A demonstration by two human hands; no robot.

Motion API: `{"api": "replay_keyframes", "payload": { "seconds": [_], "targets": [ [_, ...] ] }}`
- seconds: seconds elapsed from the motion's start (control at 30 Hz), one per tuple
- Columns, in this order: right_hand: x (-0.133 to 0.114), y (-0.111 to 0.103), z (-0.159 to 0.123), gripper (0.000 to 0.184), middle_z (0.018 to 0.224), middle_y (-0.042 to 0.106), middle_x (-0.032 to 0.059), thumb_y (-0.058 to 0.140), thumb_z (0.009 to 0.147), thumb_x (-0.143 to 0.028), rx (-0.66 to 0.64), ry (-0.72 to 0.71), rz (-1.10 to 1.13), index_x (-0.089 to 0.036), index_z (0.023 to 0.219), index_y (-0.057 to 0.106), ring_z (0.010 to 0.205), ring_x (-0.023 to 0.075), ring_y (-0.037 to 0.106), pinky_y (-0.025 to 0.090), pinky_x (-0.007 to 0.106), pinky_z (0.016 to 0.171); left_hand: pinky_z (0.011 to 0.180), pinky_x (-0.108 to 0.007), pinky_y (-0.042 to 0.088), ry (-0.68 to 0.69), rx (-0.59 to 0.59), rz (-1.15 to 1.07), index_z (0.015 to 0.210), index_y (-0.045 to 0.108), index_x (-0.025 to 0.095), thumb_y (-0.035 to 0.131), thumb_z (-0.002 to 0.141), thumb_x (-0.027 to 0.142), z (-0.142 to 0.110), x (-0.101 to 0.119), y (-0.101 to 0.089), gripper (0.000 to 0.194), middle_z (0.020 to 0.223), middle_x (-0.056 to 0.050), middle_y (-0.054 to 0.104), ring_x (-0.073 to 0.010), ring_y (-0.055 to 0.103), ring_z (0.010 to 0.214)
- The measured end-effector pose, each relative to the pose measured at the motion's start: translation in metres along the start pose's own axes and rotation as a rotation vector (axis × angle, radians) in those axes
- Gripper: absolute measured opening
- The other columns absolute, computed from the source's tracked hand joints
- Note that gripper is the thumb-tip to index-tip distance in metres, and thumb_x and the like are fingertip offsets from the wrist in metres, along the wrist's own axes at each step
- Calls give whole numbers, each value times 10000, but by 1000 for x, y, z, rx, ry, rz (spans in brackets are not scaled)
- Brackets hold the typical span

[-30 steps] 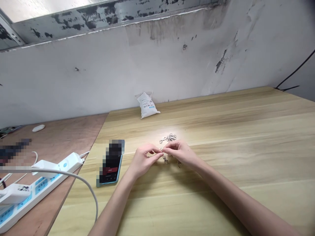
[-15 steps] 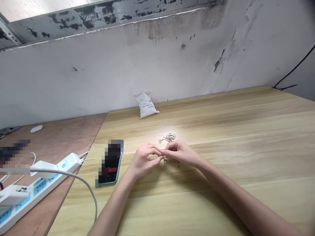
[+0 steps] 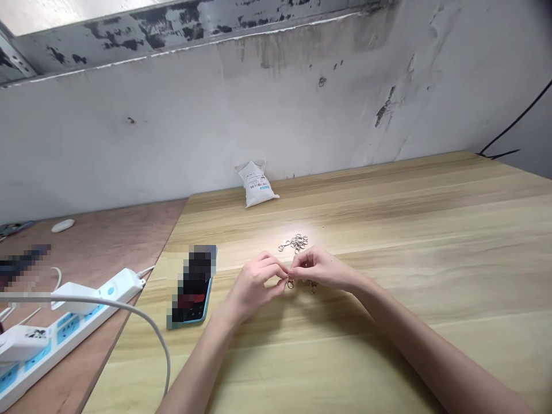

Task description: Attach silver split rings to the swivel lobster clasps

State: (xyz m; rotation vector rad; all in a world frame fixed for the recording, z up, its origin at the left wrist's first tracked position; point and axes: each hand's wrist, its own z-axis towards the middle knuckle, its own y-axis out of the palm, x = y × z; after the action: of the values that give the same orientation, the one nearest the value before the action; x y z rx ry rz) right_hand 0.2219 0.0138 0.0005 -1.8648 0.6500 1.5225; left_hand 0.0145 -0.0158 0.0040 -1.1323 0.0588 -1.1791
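Observation:
My left hand (image 3: 254, 283) and my right hand (image 3: 319, 267) meet fingertip to fingertip just above the light wooden table (image 3: 388, 241). Both pinch a small metal clasp with a ring (image 3: 290, 281) that hangs between them. Another small metal piece (image 3: 313, 287) lies under my right hand. A little pile of metal rings and clasps (image 3: 295, 242) sits on the table just beyond my fingers.
A phone (image 3: 192, 290) lies to the left of my left hand. A white power strip (image 3: 64, 322) with a cable (image 3: 142, 322) stretches over the darker board at the left. A small white bag (image 3: 256, 184) leans by the wall. A black cable (image 3: 513, 129) runs at far right.
My fingertips have closed in tighter on the clasp and dropped slightly toward the table. The rest is unchanged.

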Motion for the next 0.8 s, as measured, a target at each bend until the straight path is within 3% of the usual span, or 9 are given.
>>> {"api": "replay_keyframes", "payload": {
  "seconds": [0.13,0.27,0.4,0.6,0.73,0.8],
  "targets": [
    [-2,2,0,181,590,569,-14,632,796,-288,21,-25,3,-141,701,677,496,72,374,263,220,463,751,-297,505,-52,-15,-35,805,665,189,614,844,98,0,4,-4,111,888,-37,719,-162,630,830],
    [-3,7,1,118,621,618,1,630,770,-238,131,-70,20,-147,723,689,529,92,464,320,217,476,751,-296,494,-200,21,-67,809,698,201,642,842,152,2,9,-8,82,872,-37,688,-162,635,820],
    [-3,12,4,142,649,637,14,642,771,-264,256,-167,25,-155,708,709,576,110,513,373,230,520,733,-289,502,-391,72,-173,783,715,203,659,840,217,2,10,-6,81,865,-40,697,-170,656,818],
    [-6,21,7,214,654,628,20,647,774,-362,493,-173,0,-174,693,708,594,131,528,419,255,544,802,-320,559,-595,197,-466,808,735,175,729,780,295,4,8,6,124,867,-62,756,-199,705,836],
    [-3,22,8,235,661,635,20,628,798,-378,521,-173,-7,-172,708,696,600,137,537,412,255,545,760,-301,572,-653,211,-511,789,737,166,745,752,300,5,7,5,139,836,-63,758,-190,711,790],
    [1,19,9,224,660,636,19,606,821,-352,521,-174,-120,-172,723,696,592,133,527,393,251,543,718,-281,567,-671,241,-498,774,725,162,748,743,301,4,4,1,144,820,-59,751,-178,704,762]
  ]
}}
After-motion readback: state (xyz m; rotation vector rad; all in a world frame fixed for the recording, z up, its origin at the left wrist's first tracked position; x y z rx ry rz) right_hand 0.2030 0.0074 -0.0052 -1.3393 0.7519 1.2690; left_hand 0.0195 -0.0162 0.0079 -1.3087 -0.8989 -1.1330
